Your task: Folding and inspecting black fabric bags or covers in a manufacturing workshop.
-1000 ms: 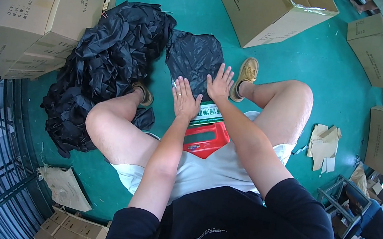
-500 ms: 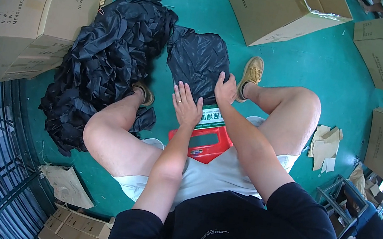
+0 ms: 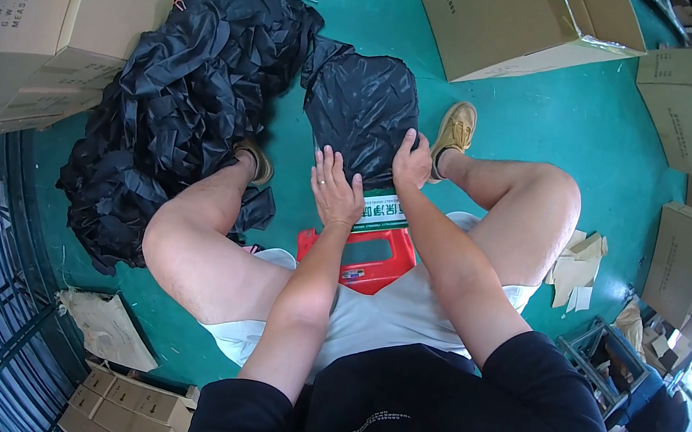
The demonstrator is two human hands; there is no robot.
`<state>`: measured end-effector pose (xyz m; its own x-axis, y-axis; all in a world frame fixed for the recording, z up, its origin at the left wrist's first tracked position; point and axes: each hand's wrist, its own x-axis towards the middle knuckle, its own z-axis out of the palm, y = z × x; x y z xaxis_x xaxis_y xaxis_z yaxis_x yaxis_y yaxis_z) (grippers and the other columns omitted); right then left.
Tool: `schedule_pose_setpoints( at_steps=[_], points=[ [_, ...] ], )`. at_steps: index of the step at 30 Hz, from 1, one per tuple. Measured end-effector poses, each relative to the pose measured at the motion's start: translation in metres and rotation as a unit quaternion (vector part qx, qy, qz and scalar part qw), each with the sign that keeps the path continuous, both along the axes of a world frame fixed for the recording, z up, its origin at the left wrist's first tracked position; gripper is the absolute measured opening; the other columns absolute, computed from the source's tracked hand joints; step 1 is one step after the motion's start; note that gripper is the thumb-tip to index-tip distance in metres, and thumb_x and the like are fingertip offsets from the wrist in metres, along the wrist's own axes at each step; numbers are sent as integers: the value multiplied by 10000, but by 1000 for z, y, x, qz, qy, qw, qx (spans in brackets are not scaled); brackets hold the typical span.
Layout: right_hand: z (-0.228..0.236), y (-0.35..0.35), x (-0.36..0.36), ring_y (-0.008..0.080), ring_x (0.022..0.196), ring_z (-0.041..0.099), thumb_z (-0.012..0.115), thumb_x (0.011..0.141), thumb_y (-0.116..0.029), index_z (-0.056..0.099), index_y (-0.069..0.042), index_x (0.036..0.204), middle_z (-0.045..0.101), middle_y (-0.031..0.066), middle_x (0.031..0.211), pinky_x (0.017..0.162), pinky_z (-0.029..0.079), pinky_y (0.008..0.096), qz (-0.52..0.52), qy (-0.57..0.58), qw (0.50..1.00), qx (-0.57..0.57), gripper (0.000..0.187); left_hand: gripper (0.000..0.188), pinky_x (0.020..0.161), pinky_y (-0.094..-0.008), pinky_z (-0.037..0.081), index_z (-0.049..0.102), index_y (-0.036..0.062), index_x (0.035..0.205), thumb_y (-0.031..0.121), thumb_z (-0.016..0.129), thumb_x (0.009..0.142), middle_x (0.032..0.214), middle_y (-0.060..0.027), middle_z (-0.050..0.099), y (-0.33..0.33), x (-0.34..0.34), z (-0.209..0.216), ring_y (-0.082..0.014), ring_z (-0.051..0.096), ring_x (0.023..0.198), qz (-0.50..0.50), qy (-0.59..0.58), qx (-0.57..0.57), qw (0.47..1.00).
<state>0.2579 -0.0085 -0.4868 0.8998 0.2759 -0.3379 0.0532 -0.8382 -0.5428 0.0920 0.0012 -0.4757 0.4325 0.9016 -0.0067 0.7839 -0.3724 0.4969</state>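
Note:
Between my legs lies a flat bundle in a crinkled black plastic bag point(image 3: 363, 110). At its near end is a red piece with a handle-like cutout point(image 3: 397, 256), below a white-and-green printed panel point(image 3: 383, 211). My left hand point(image 3: 337, 189) rests on the bag's near left part, fingers stretched out, a ring on one finger. My right hand point(image 3: 411, 163) holds the bag's right edge, its thumb on top and the other fingers partly hidden at the side. A big heap of loose black plastic bags point(image 3: 193, 92) lies to the left and touches the bundle's far left corner.
I sit on a green floor point(image 3: 353, 0), knees spread. Large cardboard boxes point(image 3: 34, 13) stand at the left, and an open carton point(image 3: 521, 27) at the far side. More cartons point(image 3: 680, 264) line the right. Torn paper point(image 3: 578, 262) and a cardboard sheet point(image 3: 111, 328) lie nearby.
My hands keep nearly the same places on the bag; the right hand has shifted slightly. The whole view has turned a little.

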Motion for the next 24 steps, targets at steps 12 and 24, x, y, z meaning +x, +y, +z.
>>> schedule_pose_setpoints(
  at_steps=[12, 24],
  points=[
    [8, 7, -8, 395, 1148, 592, 430, 1000, -494, 530, -69, 1310, 614, 189, 1251, 958, 457, 507, 26, -48, 998, -44, 535, 696, 1179, -488, 244, 409, -18, 1423, 338, 670, 885, 1553, -168, 344, 111, 52, 29, -361, 328, 1425, 26, -49, 43, 998],
    [5, 0, -4, 388, 1209, 553, 462, 985, -524, 500, -75, 1343, 583, 175, 1307, 1003, 430, 496, 24, -22, 999, -16, 576, 959, 1226, -442, 194, 93, -55, 1558, 463, 610, 938, 1648, -222, 70, 126, 34, -14, -378, 130, 1518, -38, -21, -17, 999]
  ],
)
